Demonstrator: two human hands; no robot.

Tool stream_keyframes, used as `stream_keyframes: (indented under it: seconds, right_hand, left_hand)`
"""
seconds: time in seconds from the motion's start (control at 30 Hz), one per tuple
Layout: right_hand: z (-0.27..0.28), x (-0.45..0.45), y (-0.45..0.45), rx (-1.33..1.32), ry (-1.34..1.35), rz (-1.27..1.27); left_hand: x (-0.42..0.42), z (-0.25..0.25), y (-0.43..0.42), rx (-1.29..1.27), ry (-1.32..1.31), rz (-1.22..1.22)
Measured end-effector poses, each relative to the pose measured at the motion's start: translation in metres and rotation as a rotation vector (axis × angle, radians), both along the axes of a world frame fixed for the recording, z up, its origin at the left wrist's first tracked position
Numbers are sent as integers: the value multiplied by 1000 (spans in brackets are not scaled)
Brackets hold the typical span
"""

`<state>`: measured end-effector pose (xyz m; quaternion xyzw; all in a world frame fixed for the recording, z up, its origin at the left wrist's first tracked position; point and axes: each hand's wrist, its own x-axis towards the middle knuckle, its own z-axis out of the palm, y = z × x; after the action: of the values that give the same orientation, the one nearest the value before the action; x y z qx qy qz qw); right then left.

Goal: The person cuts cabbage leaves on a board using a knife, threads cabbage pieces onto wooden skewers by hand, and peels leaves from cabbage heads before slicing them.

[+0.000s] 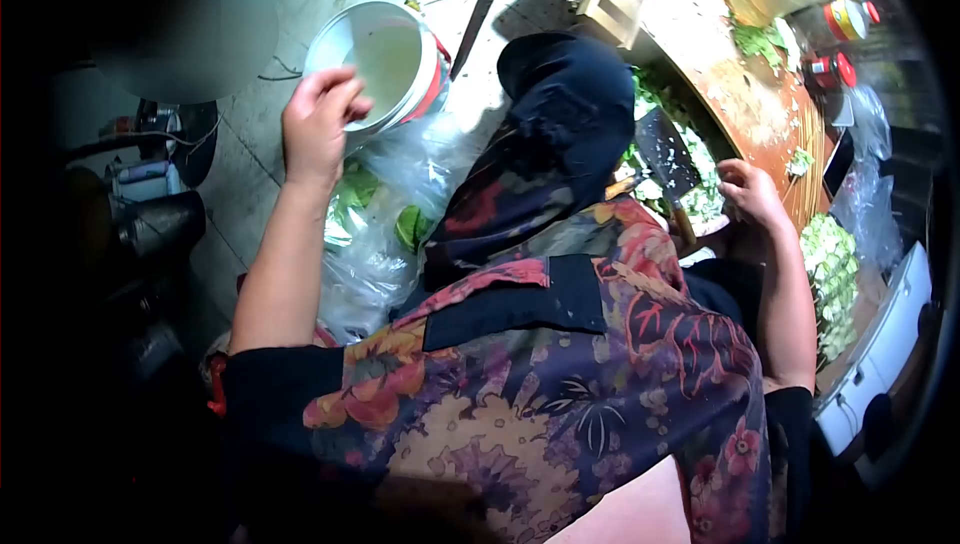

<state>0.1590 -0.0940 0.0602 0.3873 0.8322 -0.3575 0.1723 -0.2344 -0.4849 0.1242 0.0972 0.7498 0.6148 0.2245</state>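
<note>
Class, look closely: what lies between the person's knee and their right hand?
In the head view, a broad-bladed knife and chopped greens lie between the knee and the right hand.

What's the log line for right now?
left hand: near bucket | right hand: near cleaver | cleaver: over chopped greens | plastic bag: beside bucket

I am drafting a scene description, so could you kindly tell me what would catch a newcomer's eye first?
Probably the floral garment filling the lower middle. Next comes the white bucket at upper left, with the left hand by its near rim. Right of centre, a dark-bladed cleaver lies on chopped greens beside the right hand.
</note>
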Motion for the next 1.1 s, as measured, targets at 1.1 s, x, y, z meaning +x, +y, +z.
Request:
stream_keyframes:
  seconds: [1.1]
  right_hand:
    - [-9,-35,-46,-213,-327,-23]
  left_hand:
    - [-237,-327,-165,-497,-140,581]
